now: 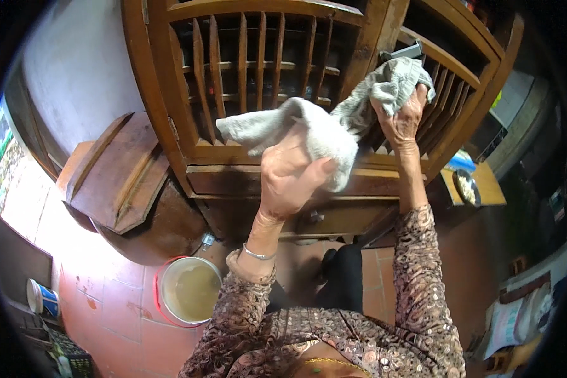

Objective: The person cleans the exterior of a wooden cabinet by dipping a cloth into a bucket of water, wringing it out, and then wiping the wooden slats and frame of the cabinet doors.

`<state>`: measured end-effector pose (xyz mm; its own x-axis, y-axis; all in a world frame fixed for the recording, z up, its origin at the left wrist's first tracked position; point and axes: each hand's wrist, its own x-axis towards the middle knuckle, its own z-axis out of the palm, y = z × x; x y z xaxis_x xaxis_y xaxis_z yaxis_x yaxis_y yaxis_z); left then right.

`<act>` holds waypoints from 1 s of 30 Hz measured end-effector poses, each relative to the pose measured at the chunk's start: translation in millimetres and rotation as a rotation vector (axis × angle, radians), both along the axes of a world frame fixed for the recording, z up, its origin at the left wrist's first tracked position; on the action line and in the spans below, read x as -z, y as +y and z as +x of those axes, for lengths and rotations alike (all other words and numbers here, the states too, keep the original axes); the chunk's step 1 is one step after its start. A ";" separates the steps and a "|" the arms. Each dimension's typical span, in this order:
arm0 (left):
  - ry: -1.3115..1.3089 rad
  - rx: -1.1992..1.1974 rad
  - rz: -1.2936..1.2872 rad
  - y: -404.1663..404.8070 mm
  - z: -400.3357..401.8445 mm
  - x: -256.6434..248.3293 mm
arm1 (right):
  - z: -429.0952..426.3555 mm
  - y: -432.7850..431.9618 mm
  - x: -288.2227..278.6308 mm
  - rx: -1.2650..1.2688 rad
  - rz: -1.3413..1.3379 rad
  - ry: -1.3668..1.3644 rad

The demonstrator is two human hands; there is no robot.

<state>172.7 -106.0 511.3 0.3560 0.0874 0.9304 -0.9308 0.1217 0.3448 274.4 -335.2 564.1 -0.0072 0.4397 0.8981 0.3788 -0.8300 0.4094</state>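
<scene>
A pale grey cloth (pixel 330 137) stretches between my two hands in front of a brown wooden cabinet (pixel 283 182) with slatted doors. My left hand (pixel 288 175) grips the cloth's left part, and one end droops past my knuckles toward the slats. Higher and to the right, my right hand (pixel 404 115) presses a bunched part of the cloth against the right door, just below a grey metal latch (pixel 406 51). The bunched folds hide my right fingertips. Dark shelves with objects too dim to make out show behind the slats (pixel 262 61).
A bucket (pixel 191 290) of cloudy water stands on the tiled floor (pixel 118 326) at lower left. Left of the cabinet is a large vessel with a wooden lid (pixel 123 175). A small wooden surface (pixel 493 186) at right bears a dark bowl (pixel 467 187) of pale food.
</scene>
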 end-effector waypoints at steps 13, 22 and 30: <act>0.232 -0.007 0.485 46.1 -99.5 -34.3 | -151.7 100.6 220.6 -1.215 1.361 1.752; -0.179 0.063 0.523 -27.1 -180.8 -60.2 | -192.0 100.7 242.1 -1.139 1.321 1.924; -0.432 0.475 0.386 -53.9 -167.2 -43.1 | -214.6 95.6 221.3 -1.153 1.452 1.886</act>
